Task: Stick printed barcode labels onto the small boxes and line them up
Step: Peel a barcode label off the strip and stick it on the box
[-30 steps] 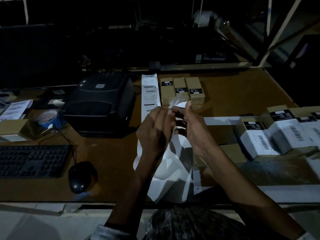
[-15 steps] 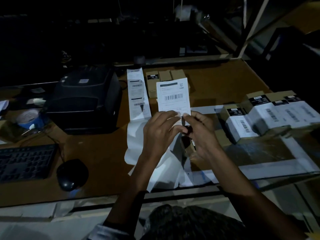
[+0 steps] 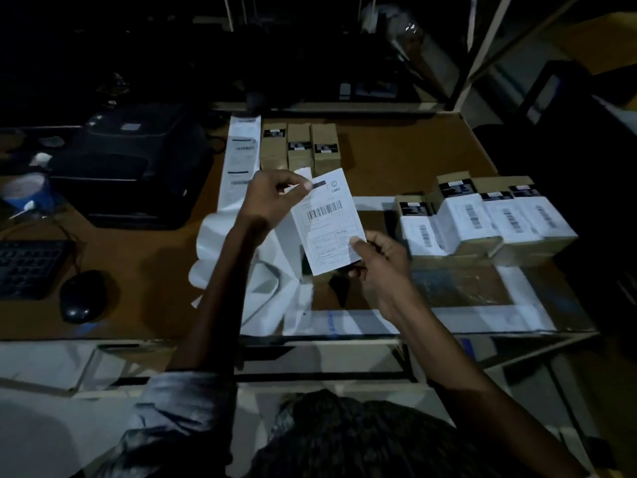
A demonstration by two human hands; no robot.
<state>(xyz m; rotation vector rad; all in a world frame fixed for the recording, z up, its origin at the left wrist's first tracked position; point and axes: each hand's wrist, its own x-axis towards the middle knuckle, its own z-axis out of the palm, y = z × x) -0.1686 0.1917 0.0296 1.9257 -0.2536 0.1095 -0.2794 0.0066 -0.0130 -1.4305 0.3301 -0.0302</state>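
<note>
Above the surface (image 3: 396,160), both hands pinch one label (image 3: 327,220): left hand (image 3: 272,198) its 11 o'clock corner, right hand (image 3: 379,257) its 4 o'clock edge. Labelled boxes (image 3: 482,219) sit at 3 o'clock.

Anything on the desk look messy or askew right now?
Yes. Spent white backing paper lies crumpled in a loose heap beside the printer, under the hands. In the labelled boxes at the right, the nearest sits lower and out of line. The label itself looks flat.
</note>
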